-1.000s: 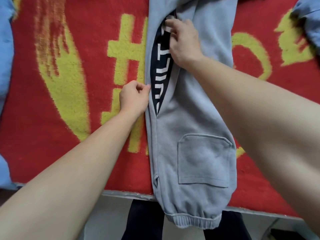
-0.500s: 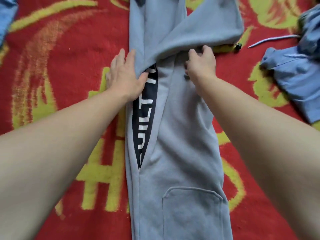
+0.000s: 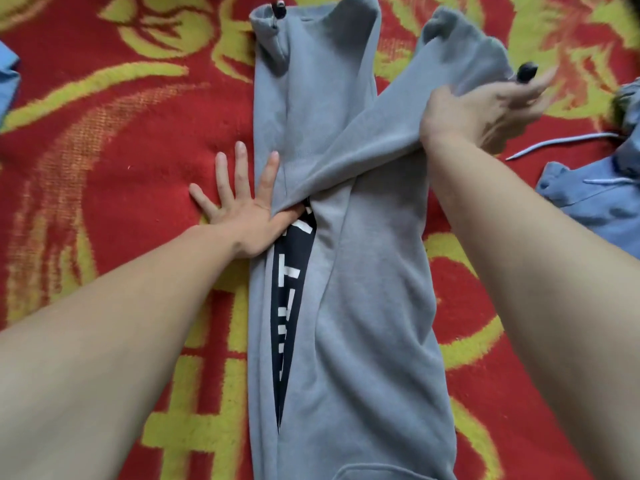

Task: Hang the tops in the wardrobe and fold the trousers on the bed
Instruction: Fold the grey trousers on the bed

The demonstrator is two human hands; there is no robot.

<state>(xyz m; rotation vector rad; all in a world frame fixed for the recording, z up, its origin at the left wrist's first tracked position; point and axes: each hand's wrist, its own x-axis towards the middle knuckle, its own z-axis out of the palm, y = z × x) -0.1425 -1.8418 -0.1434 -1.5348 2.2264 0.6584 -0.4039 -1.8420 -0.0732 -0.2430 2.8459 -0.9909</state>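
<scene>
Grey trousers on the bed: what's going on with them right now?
A person is partway through folding the grey trousers, which lie lengthwise on a red and yellow blanket. The left hand presses flat with fingers spread at the trousers' left edge, thumb tucked under a fold. The right hand grips the upper flap near a black toggle and holds it out to the right. A blue garment lies apart at the right.

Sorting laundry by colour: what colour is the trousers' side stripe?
The side stripe is black with white lettering, head view.
</scene>
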